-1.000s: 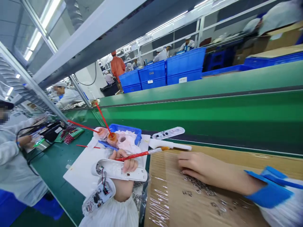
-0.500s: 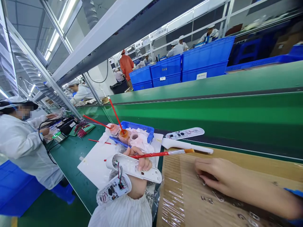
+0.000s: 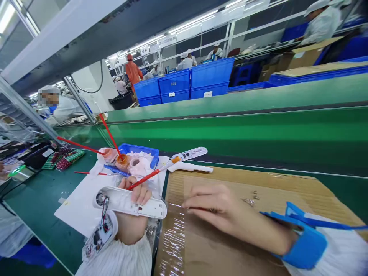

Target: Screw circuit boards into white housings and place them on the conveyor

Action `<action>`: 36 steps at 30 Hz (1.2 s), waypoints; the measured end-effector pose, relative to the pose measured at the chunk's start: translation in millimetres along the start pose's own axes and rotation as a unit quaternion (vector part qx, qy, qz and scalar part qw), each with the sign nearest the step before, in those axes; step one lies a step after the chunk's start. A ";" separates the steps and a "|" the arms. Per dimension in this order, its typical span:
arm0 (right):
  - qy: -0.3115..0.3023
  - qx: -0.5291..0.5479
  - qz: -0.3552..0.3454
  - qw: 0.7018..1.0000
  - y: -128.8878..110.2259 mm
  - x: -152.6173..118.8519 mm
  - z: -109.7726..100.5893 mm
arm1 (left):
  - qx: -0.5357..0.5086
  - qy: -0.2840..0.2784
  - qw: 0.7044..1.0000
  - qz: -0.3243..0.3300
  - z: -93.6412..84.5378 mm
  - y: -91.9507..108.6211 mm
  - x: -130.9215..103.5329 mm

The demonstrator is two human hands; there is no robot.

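My left hand (image 3: 139, 191) is closed around a long white plastic shell (image 3: 130, 202) and a red-handled brush (image 3: 148, 177), whose bristles point up to the right. Wires run from the shell to a second white piece with a circuit board (image 3: 100, 234), which hangs by my left wrist. Over the cardboard (image 3: 230, 245), my right hand (image 3: 211, 201) has its fingertips pinched together; something tiny may be between them, too small to name. Several small metal parts (image 3: 250, 199) lie on the cardboard behind that hand. Another white shell with parts (image 3: 189, 154) rests beyond the cardboard.
Open bottles (image 3: 123, 163) with red sticks stand by a blue tray (image 3: 156, 153) on white paper (image 3: 77, 209). Circuit boards (image 3: 70, 157) lie at the left. A green ledge (image 3: 258, 126) runs across behind, with blue bins (image 3: 211, 73) and people beyond.
The view has swung to the right. My right hand has moved left and nearer the shell, its fingers now pinched. The brush in my left hand tilts up more steeply.
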State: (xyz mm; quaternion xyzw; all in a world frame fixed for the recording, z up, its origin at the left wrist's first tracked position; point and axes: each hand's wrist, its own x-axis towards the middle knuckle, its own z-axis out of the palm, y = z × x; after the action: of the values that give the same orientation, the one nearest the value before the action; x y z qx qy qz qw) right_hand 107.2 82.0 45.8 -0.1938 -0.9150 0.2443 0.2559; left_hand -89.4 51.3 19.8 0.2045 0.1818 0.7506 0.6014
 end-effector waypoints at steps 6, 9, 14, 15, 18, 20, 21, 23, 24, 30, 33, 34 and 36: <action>0.016 -0.011 -0.090 0.996 -28.5 10.0 12.7 | -0.088 0.030 0.995 -0.046 15.8 -5.0 -13.8; 0.055 0.016 -0.081 0.995 -27.8 16.2 17.7 | -0.105 0.039 0.992 -0.058 17.7 -6.2 -16.3; 0.066 0.090 -0.011 0.994 -27.9 17.4 21.4 | -0.142 0.051 0.987 -0.059 19.0 -2.5 -17.1; 0.067 0.092 0.000 0.994 -28.2 17.1 22.1 | -0.145 0.053 0.986 -0.058 19.0 -2.0 -16.9; 0.062 0.070 0.012 0.996 -27.8 16.3 25.3 | -0.145 0.054 0.986 -0.055 18.2 -1.6 -16.1; 0.055 0.059 0.013 0.997 -26.8 15.8 28.0 | -0.143 0.054 0.987 -0.054 17.8 -1.9 -15.9; 0.052 0.057 0.013 0.997 -26.2 15.5 29.3 | -0.141 0.055 0.987 -0.055 17.9 -2.0 -16.0; 0.046 0.058 0.020 0.997 -25.2 14.9 31.4 | -0.134 0.060 0.987 -0.059 18.8 -1.9 -16.1; 0.041 0.060 0.025 0.997 -24.7 14.6 31.9 | -0.130 0.063 0.988 -0.058 19.4 -1.8 -16.1; 0.010 0.088 0.037 0.995 -24.2 16.2 27.2 | -0.124 0.080 0.987 -0.058 21.0 -1.5 -16.2; -0.017 0.087 0.038 0.995 -25.5 18.3 22.8 | -0.128 0.065 0.988 -0.056 19.8 -1.6 -17.3; -0.029 0.089 0.034 0.995 -25.7 18.9 21.7 | -0.128 0.060 0.988 -0.055 19.3 -1.8 -17.7; -0.049 0.097 0.028 0.994 -25.3 19.7 20.6 | -0.126 0.052 0.989 -0.057 18.3 -2.4 -18.4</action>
State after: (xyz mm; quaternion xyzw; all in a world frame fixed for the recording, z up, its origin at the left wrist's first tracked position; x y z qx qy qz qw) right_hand 74.1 63.9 51.5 -0.1815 -0.8927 0.3478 0.2217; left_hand -74.2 34.3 32.5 0.0770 0.1284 0.7416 0.6539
